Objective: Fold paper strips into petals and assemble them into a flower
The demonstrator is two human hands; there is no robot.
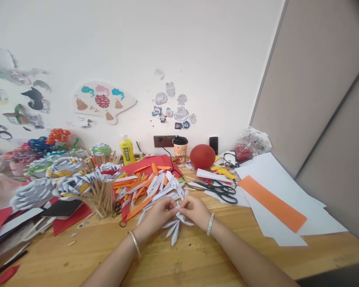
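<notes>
My left hand [161, 213] and my right hand [196, 212] meet over the near middle of the wooden table. Thumb and fingers of each are pinched on a small folded white paper piece [178, 208] between them. Just below, white folded paper petals [175, 231] fan out on the wood, some partly under my hands; whether they join the held piece I cannot tell. Beyond my hands lies a heap of folded white and orange paper strips [149, 185] on red paper [163, 161]. Black-handled scissors [224, 192] rest right of the heap.
At left stand paper flowers [74, 183] and a bundle of wooden sticks [100, 199]. A yellow bottle [127, 149], a lidded cup [180, 151] and a red balloon [202, 156] line the wall. White sheets [299, 199] with an orange strip [272, 202] lie at right, near a yellow glue gun [225, 172].
</notes>
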